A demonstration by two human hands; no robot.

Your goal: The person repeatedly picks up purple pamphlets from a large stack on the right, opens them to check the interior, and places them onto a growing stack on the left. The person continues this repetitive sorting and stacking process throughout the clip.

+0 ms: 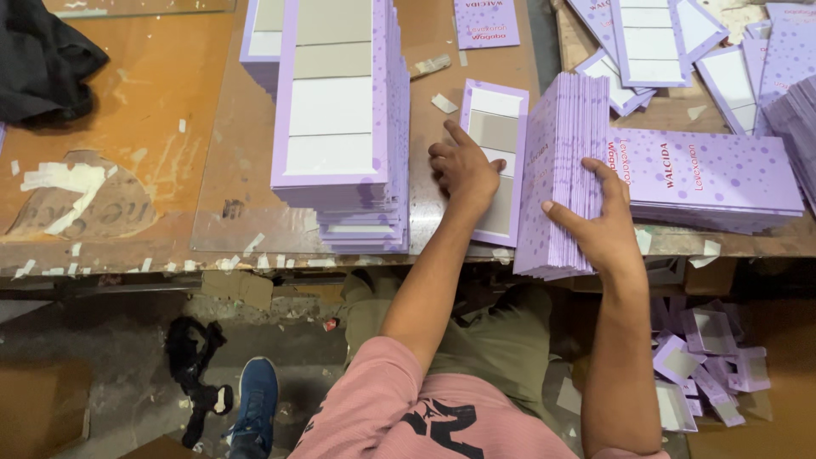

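My left hand rests on a single purple card with white and grey panels that lies flat on the table, fingers spread over its left edge. My right hand grips an upright bundle of purple dotted cards standing on edge, thumb on the near side and fingers curled over the right face. The flat card lies just left of this bundle.
A tall stack of purple-bordered cards stands left of my hands. More dotted cards lie flat to the right, others fanned at the back right. A black cloth sits far left. Offcuts fill a box below the table edge.
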